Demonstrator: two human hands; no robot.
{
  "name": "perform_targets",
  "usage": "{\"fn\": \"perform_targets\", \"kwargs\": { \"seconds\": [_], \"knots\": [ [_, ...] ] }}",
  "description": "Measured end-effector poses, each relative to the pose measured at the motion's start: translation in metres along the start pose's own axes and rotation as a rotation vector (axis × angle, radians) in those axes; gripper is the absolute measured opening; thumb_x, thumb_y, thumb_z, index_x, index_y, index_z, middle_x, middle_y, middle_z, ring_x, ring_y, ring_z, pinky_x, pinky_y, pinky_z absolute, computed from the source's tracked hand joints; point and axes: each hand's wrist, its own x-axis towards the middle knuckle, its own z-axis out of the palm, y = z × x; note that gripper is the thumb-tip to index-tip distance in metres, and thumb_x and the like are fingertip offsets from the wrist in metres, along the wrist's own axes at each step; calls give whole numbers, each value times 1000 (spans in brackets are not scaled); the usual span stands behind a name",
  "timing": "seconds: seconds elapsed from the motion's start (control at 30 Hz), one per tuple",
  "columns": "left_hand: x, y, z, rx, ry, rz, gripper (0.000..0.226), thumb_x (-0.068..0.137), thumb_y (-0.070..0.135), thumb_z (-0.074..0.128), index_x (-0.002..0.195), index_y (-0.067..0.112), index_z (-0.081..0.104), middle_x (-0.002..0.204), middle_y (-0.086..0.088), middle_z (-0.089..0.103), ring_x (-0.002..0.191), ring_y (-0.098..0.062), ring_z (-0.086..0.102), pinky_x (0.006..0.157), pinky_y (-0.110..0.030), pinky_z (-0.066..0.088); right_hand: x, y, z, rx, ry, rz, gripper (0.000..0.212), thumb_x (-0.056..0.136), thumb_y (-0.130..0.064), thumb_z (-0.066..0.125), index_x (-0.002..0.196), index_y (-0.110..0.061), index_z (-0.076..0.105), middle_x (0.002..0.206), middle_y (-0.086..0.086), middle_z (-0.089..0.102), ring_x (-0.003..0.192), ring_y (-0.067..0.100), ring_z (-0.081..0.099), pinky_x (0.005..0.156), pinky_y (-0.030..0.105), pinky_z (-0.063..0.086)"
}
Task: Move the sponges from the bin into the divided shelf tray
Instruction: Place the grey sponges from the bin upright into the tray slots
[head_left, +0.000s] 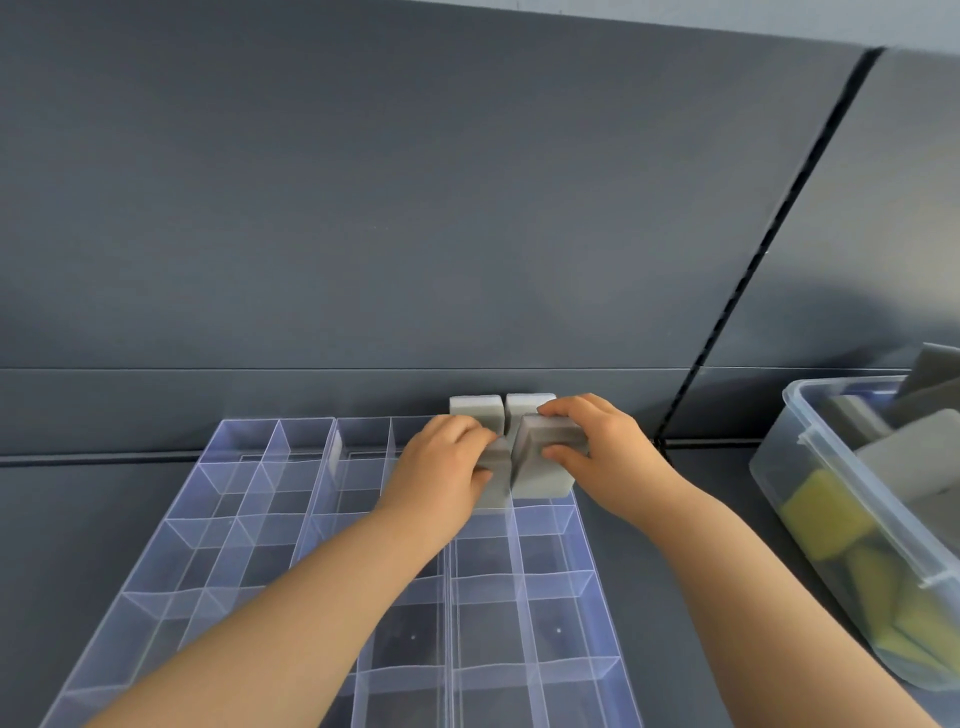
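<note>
**Current state.** The left grip (441, 470) is closed over a grey sponge, here the left sponge (496, 480), with the fingers curled across its top edge. The right grip (597, 447) pinches a second grey sponge, the right sponge (543, 467), between thumb and fingers. Both sponges stand on edge in the second row of the divided tray (249, 501), one on each side of a divider. Two rear sponges (475, 410) stand upright in the row behind, near the back panel of the shelf (104, 499). The bin (789, 441) sits well apart to the right and holds yellow sponges (826, 519) and more grey ones.

**Probable faults and causes.**

1. Incomplete seating. The right sponge appears tilted and rides high. If a corner catches the divider, it will likely wedge above the compartment floor.
2. Spring-back. Foam squeezed on insertion tends to expand on release and may lift out or lean across the divider.
3. Disturbing the rear row. The fingers of both grips work just beside the rear sponges, so a forward push could tip them.
4. Tray shift. The clear tray looks light, and uneven downward force from two grips could slide or rock it.
5. Unverified depth. The left grip hides most of the left sponge, so whether that sponge has bottomed out cannot be told.
</note>
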Motion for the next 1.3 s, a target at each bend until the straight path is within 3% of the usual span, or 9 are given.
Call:
{"fn": "perform_targets", "kwargs": {
  "seconds": [0.13,0.27,0.47,0.67,0.73,0.9,1.0,1.13,1.3],
  "knots": [
    [-2,-1,-1,1,52,25,29,57,2,84,82,8,71,83,-3,66,76,-29,62,63,-35,54,2,5,12,-27,-46,9,36,87,-16,62,122,-19,54,117,-4,51,95,10,47,76,9,32],
    [-3,0,-2,-15,65,27,30,55,1,86,80,10,73,81,-1,67,73,-27,63,61,-31,53,1,10,22,-77,-91,12,37,88,-17,61,124,-16,52,122,-1,51,102,12,50,81,10,29],
    [-6,2,-1,-14,68,-1,30,53,1,88,78,10,74,80,0,69,74,-25,65,60,-31,55,3,10,30,-133,-102,50,37,89,-18,59,126,-15,52,127,0,52,112,18,51,90,19,38],
    [-9,7,-2,14,57,-10,29,57,-1,84,82,8,73,85,-3,69,78,-28,66,60,-36,57,0,3,32,-296,-55,59,38,93,-26,52,131,-20,47,130,-4,51,117,19,44,85,33,45],
    [-9,10,-6,28,64,1,28,59,-1,83,83,9,73,84,-3,69,76,-27,65,59,-34,56,-4,2,32,-324,-25,41,40,92,-28,53,131,-21,47,131,-5,50,118,19,43,84,33,46],
    [-13,23,-21,63,110,23,26,68,2,76,92,10,73,87,-2,68,78,-26,64,59,-33,54,-18,1,22,-324,75,-20,51,89,-35,57,135,-17,44,138,-3,47,129,19,39,100,28,36],
    [-23,33,-30,154,118,92,19,78,12,65,96,12,71,89,1,68,80,-24,63,63,-33,52,-35,-6,19,-309,138,-40,46,88,-36,60,127,-14,53,131,0,55,122,22,48,94,32,42],
    [-51,50,-43,193,87,151,36,83,26,41,102,15,69,91,2,67,84,-23,62,69,-33,50,-72,-30,22,-372,235,-36,44,84,-43,54,110,-9,66,111,5,68,102,27,63,78,35,52],
    [-100,62,-70,220,22,190,43,84,33,38,111,18,68,98,3,68,89,-19,63,71,-34,51,-131,-69,31,-431,230,47,59,86,-57,36,114,-14,65,116,2,66,108,23,61,85,35,51]
  ]
}}
